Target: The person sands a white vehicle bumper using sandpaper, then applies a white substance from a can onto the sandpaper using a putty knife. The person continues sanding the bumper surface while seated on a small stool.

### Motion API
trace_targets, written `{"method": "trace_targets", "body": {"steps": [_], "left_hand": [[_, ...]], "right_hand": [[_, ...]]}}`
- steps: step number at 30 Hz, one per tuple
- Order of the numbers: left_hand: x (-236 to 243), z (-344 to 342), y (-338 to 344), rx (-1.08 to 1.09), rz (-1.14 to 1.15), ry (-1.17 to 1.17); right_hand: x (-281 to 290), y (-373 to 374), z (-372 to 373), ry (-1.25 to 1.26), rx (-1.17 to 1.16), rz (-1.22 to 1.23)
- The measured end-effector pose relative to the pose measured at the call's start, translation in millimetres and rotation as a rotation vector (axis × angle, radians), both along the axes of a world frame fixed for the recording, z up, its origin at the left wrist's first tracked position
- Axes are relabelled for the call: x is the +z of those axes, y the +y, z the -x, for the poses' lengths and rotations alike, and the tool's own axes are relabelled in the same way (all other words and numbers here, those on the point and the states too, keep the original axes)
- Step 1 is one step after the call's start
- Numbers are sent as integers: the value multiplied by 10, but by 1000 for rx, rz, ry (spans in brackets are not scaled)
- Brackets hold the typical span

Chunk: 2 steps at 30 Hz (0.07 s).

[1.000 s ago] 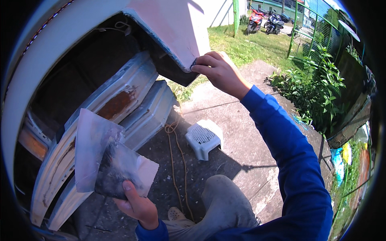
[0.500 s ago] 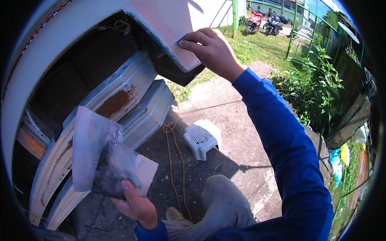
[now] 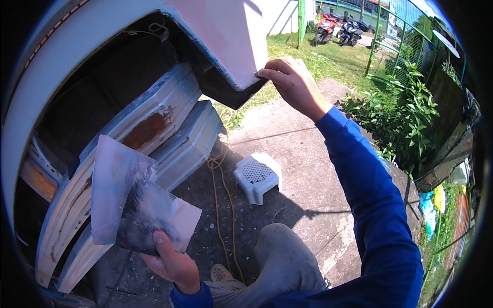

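My left hand [image 3: 174, 264] grips a flat mixing board [image 3: 144, 215] from below, thumb on top. Dark and pale smears cover the board, and a cloudy, whitish sheet [image 3: 115, 179] stands behind it. My right hand [image 3: 298, 84] pinches a small dark spreader [image 3: 259, 75], mostly hidden by the fingers. It touches the lower corner of a vehicle body panel [image 3: 221, 33], which is white with pinkish patches and a bluish edge.
Below the panel is a dark opening with curved, pale body parts [image 3: 138, 123], one rusty. A white plastic stool [image 3: 258, 177] stands on the concrete, beside a tan cord [image 3: 218, 190]. Bushes [image 3: 403, 108], a green fence [image 3: 398, 46] and parked motorcycles [image 3: 349, 31] lie beyond.
My right hand has moved right and down along the panel with the spreader, from above the edge to its lower corner. The left hand and board have hardly moved.
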<state>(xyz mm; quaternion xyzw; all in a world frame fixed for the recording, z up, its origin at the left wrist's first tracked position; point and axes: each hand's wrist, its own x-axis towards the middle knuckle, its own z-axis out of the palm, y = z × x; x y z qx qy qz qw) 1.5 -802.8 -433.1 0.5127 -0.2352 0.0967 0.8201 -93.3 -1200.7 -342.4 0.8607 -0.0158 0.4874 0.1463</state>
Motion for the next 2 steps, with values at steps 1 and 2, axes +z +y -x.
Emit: {"method": "trace_targets", "body": {"steps": [1,2], "left_hand": [[-1,0,-4,-11,-2,-5],[-6,-4,-4,-21,-3,-10]], "right_hand": [[-32,-49,-11,15,-7,21],[-80,-87,-37,29,-14,42]]}}
